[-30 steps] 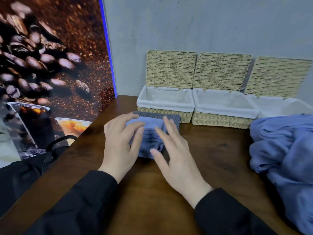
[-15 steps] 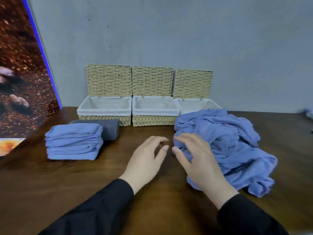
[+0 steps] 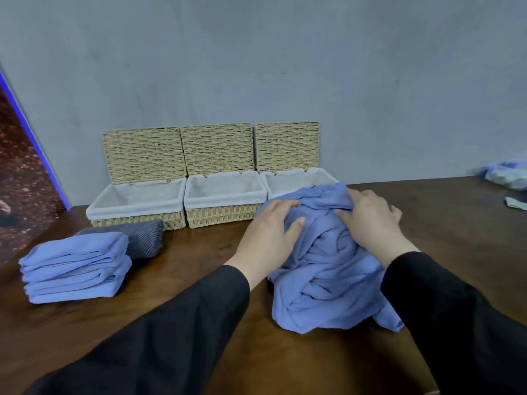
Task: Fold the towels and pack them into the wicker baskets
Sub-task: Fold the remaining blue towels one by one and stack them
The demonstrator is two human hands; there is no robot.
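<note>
- We have both hands on the heap of loose blue towels (image 3: 322, 269), which lies on the bench (image 3: 199, 346) at about 3 o'clock from the middle of our view, its far edge touching the front of the right-hand wicker basket (image 3: 288, 181).
- Our left hand (image 3: 269, 232) rests on the heap's 9 o'clock side, its fingers (image 3: 285, 208) curled over the top and bunching cloth.
- Our right hand (image 3: 370, 220) sits at the heap's 1 o'clock side with fingers curled into a raised ridge of fabric; how much cloth it has pinched we cannot tell.
- We judge the towels to be thin, soft and light: they drape in tight twisted folds and hold no shape of their own. They look tangled together, so pulling one will likely drag its neighbours.
- The best hold, we think, is a hem or corner, pinched between thumb and fingers, then lifted and shaken free. No clean corner shows from here; the likeliest edge is the loose flap at the heap's 5 o'clock.
- The stack of folded blue towels (image 3: 75, 266) sits at 9 o'clock, with a folded grey towel (image 3: 137, 238) just behind it, at its 1 o'clock.
- The left basket (image 3: 137, 201) and the middle basket (image 3: 225, 195) stand open at 11 to 12 o'clock, lids up against the wall, with only their white liners showing inside.
</note>
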